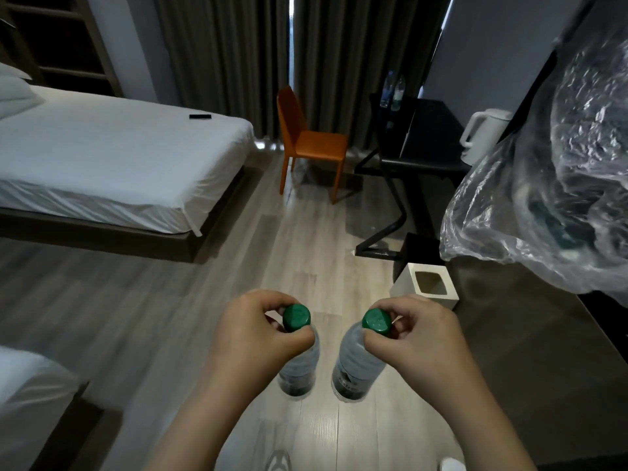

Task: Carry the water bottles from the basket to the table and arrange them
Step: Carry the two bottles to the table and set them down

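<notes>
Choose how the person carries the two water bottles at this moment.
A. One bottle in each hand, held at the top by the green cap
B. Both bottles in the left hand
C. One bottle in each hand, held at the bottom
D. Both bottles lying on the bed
A: the left hand pinches the left bottle at its green cap, and the right hand pinches the right bottle the same way.

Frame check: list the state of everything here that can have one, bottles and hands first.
Left green-capped clear plastic water bottle: capped, hanging upright.
Right green-capped clear plastic water bottle: capped, hanging slightly tilted.
Left hand: pinches the left bottle's neck.
Right hand: pinches the right bottle's neck.
Two clear bottles on the black desk: standing upright.
Grey curtains: drawn, narrow gap open.
White square bin: open top.
</notes>
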Tool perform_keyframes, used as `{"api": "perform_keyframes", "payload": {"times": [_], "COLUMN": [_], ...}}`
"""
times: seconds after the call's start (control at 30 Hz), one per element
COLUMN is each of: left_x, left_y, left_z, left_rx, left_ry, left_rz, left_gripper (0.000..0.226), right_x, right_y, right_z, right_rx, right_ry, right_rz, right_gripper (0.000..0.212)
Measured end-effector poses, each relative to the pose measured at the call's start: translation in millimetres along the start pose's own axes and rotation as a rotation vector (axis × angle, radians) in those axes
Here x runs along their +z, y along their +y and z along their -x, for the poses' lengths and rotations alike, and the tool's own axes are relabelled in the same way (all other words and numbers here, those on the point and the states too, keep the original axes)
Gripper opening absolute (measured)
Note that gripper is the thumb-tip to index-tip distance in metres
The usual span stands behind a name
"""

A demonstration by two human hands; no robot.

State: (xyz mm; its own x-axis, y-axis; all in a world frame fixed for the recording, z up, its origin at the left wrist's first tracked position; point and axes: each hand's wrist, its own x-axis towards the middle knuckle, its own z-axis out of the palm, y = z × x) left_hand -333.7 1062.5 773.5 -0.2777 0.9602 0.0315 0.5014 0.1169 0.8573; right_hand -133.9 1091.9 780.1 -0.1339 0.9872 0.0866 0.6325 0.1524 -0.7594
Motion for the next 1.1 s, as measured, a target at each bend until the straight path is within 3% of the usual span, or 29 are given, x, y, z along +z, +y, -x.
{"api": "perform_keyframes", "payload": {"times": [0.5, 1.1], "left_x": [24, 107], "left_y": [19, 78], "left_z": [-269, -530], "left_rx": [0.061, 0.008], "left_ry": [-0.018, 0.055], "left_rz": [-0.024, -0.001], "left_gripper": [0.024, 0.021], "right_x": [11, -20], "right_y": [1, 43], "right_z": [-255, -540], "right_rx": [0.069, -0.025], "right_ry": [0.087, 0.006], "right_rz": [0.032, 0.061], "right_gripper": [0.017, 0.018]}}
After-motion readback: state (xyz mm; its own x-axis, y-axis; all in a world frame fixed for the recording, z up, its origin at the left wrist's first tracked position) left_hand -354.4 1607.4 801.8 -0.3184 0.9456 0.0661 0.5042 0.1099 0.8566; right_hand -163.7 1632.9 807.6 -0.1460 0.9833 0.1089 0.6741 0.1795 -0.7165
